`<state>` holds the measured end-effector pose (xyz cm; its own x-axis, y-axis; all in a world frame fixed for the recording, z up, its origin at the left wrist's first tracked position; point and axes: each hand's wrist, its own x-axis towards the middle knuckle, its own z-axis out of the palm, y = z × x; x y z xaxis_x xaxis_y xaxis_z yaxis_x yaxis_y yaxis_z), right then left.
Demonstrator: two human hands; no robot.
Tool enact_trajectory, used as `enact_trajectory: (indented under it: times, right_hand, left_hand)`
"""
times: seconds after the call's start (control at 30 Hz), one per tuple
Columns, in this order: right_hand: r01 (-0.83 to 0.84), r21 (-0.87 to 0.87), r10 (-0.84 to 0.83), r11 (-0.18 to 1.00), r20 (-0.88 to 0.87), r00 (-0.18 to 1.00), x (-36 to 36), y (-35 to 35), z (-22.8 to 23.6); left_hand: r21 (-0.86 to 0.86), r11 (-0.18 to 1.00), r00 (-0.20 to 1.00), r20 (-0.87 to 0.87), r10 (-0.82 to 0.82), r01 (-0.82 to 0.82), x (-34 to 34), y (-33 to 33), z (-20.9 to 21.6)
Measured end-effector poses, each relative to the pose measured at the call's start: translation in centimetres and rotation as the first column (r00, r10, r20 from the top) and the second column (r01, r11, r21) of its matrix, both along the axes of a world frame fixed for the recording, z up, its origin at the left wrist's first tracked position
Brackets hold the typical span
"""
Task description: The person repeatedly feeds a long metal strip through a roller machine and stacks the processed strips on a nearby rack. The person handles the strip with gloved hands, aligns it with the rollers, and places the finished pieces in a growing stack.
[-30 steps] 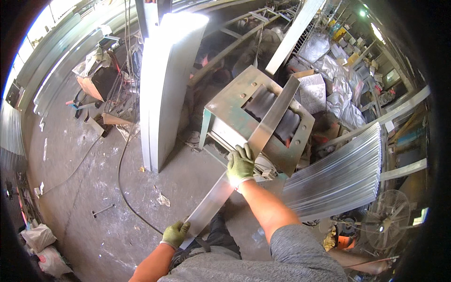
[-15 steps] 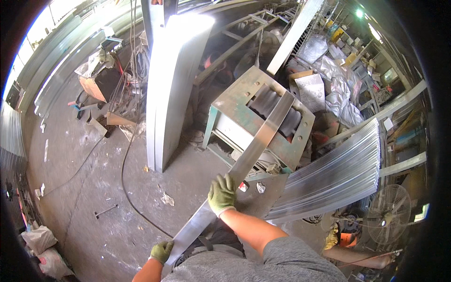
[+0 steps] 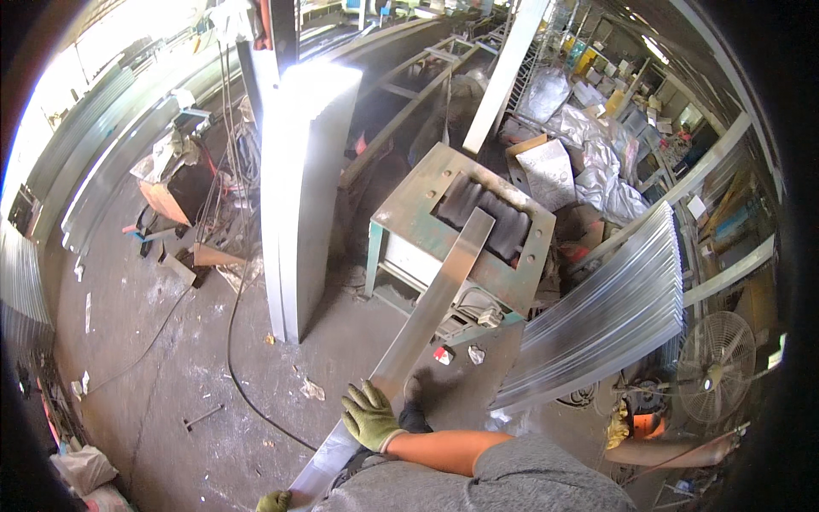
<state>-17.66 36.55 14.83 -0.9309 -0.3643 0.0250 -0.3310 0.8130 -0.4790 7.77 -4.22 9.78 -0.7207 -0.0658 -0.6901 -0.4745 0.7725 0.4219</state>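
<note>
A long flat metal strip (image 3: 418, 333) runs from the lower edge up to a green-edged machine table (image 3: 416, 198). The strip's far end lies over the dark rollers (image 3: 512, 225) in the table's opening. My right hand (image 3: 371, 418), in a green glove, lies on the strip with its fingers stretched and spread. At the strip's near end, my gloved left hand (image 3: 274, 502) is closed on the edge; the picture's lower rim cuts off most of it.
A tall stack of bright metal profiles (image 3: 303, 205) stands left of the machine. Nested sheet strips (image 3: 597, 316) lie to its right, near a fan (image 3: 717, 367). A black cable (image 3: 235, 363) crosses the floor at left. Crumpled silver sheeting (image 3: 597, 171) lies behind.
The strip has come back toward me, its far end drawing in from beyond the rollers to over them. Both hands moved down and nearer; the right hand's fingers have spread.
</note>
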Motion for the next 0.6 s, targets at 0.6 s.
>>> enact_trajectory:
  times: [0.6]
  right_hand:
    - [0.360,-0.016,-0.349,0.933,-0.293,0.890,-25.9,24.6,1.1]
  left_hand:
    - [0.072,0.983,0.983,-0.086,-0.165,0.171,-38.0,35.0,6.2]
